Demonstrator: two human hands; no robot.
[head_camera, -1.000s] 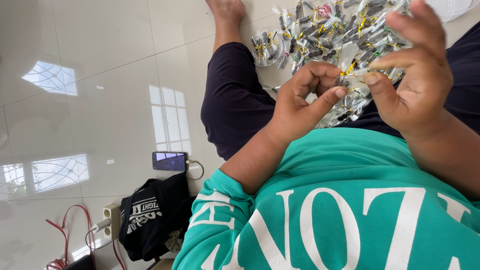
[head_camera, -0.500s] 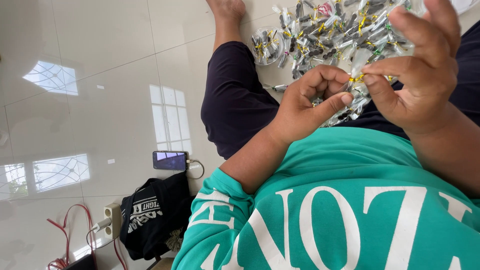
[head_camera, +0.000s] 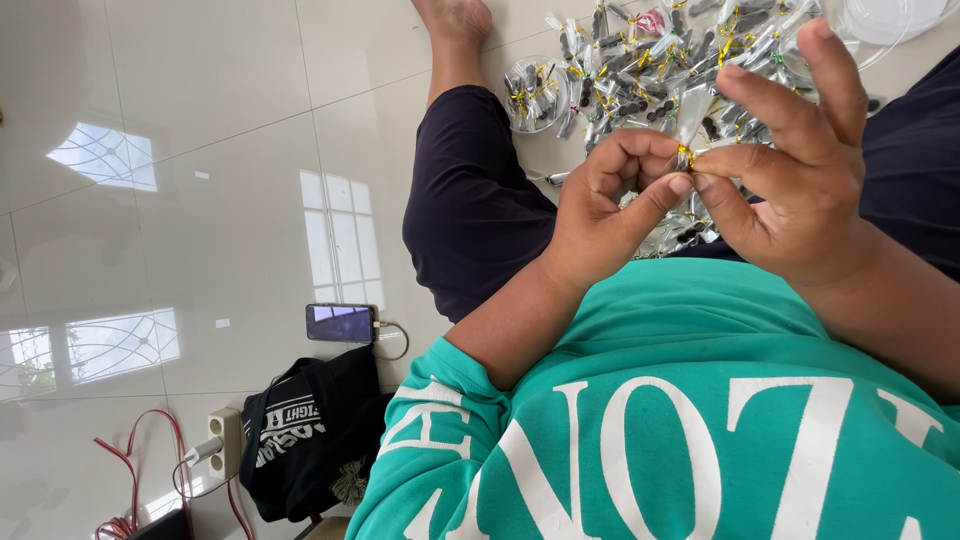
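My left hand (head_camera: 610, 205) and my right hand (head_camera: 795, 175) meet in front of my chest, both pinching one small clear packet (head_camera: 690, 120) at its neck, where a yellow twist tie (head_camera: 686, 153) wraps it. The left thumb and forefinger press against the tie; the right thumb and forefinger grip it from the other side, other fingers spread. Beyond the hands a pile of similar tied packets (head_camera: 640, 70) with dark pieces inside lies on the white tile floor, some in a round clear container (head_camera: 533, 95).
My dark-trousered leg (head_camera: 470, 190) stretches over the glossy tiles, bare foot (head_camera: 455, 18) at the top. A phone (head_camera: 340, 323) on a cable, a black bag (head_camera: 310, 430), a white power strip (head_camera: 225, 440) and red wires (head_camera: 130, 500) lie at lower left.
Both hands have shifted slightly upward and closer together, fingers working around the tie on the packet. The right fingers have spread a little wider.
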